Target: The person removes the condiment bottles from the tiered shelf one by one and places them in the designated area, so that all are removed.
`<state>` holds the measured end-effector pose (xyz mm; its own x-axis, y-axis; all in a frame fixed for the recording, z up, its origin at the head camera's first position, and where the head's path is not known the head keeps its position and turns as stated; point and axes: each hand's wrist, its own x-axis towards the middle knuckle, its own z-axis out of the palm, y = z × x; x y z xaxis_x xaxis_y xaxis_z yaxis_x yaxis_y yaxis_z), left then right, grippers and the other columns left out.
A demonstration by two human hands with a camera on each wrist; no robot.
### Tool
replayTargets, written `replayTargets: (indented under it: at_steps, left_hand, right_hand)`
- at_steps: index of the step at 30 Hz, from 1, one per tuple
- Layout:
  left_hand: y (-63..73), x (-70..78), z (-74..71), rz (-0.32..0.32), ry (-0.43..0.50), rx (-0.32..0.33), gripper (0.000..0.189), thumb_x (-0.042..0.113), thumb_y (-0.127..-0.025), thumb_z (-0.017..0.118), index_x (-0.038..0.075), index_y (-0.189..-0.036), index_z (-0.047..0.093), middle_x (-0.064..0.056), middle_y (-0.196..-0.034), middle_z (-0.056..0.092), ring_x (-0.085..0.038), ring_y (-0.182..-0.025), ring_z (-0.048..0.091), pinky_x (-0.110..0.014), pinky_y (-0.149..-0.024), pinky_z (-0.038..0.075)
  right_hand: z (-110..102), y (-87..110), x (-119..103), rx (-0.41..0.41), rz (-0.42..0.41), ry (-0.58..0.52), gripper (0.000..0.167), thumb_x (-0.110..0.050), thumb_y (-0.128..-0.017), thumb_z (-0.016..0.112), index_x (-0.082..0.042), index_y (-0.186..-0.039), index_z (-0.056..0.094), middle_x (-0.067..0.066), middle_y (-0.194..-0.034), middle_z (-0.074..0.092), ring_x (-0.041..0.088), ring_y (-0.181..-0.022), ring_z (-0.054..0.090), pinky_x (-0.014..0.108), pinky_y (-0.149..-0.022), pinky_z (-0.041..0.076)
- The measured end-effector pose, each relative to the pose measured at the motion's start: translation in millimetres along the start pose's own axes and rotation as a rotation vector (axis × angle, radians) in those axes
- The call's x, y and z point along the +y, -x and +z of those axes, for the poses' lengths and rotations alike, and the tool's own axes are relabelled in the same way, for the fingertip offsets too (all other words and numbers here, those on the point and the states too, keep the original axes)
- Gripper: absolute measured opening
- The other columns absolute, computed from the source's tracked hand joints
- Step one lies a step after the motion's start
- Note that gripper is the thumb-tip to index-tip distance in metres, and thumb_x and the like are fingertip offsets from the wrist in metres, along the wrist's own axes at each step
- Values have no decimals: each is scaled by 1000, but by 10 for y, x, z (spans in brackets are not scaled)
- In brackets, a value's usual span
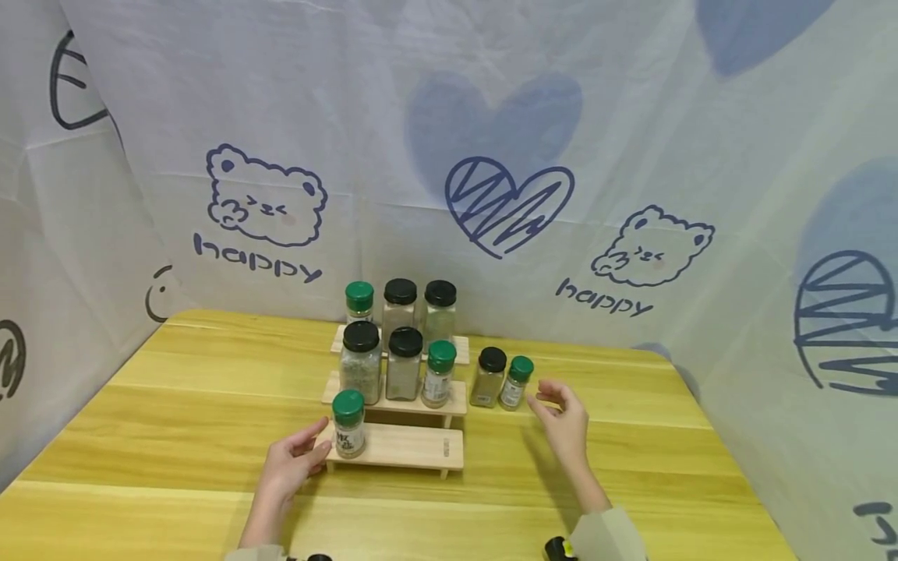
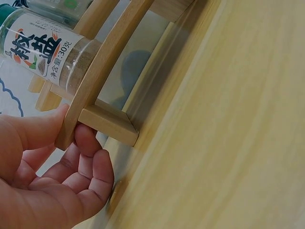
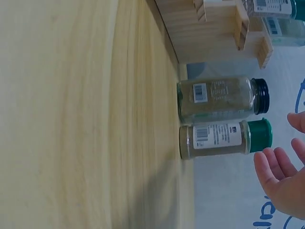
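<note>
My left hand [image 1: 286,466] pinches the left end of the lowest step of a wooden spice rack [image 1: 414,448], thumb above and curled fingers below. In the left wrist view, thumb and forefinger meet around the slat's end. Close beside that hand, a green-capped spice jar [image 1: 349,425] stands upright on this step. My right hand [image 1: 567,425] holds nothing, its fingers loosely bent just right of a small green-capped jar [image 1: 515,383] on the table. In the right wrist view, the fingertips are right by its green cap [image 3: 260,135]. A black-capped jar [image 1: 488,378] stands just left of it.
The middle step carries two black-capped jars [image 1: 361,366] and a green-capped jar [image 1: 439,375]. Behind, the top step holds a green-capped jar [image 1: 359,300] and two black-capped ones [image 1: 440,308]. A printed cloth [image 1: 379,117] hangs behind the wooden table [image 1: 175,436].
</note>
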<state>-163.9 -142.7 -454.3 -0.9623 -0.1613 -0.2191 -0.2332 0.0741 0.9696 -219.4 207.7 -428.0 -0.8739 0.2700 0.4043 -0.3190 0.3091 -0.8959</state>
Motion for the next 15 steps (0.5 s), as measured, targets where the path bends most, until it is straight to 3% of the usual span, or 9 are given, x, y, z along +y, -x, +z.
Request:
replayTargets:
  at_steps: [15]
  left_hand:
    - [-1,3,0,16,5,-3,44,7,-87,58,-1,-127,44,-22,-116,47,-26,-101,42,-26,-69,49]
  right_hand:
    - [69,219,-300,-45,9,-116,22,16,-72,63,18,-92,55,20,-87,58,8,-74,55,16,-63,49]
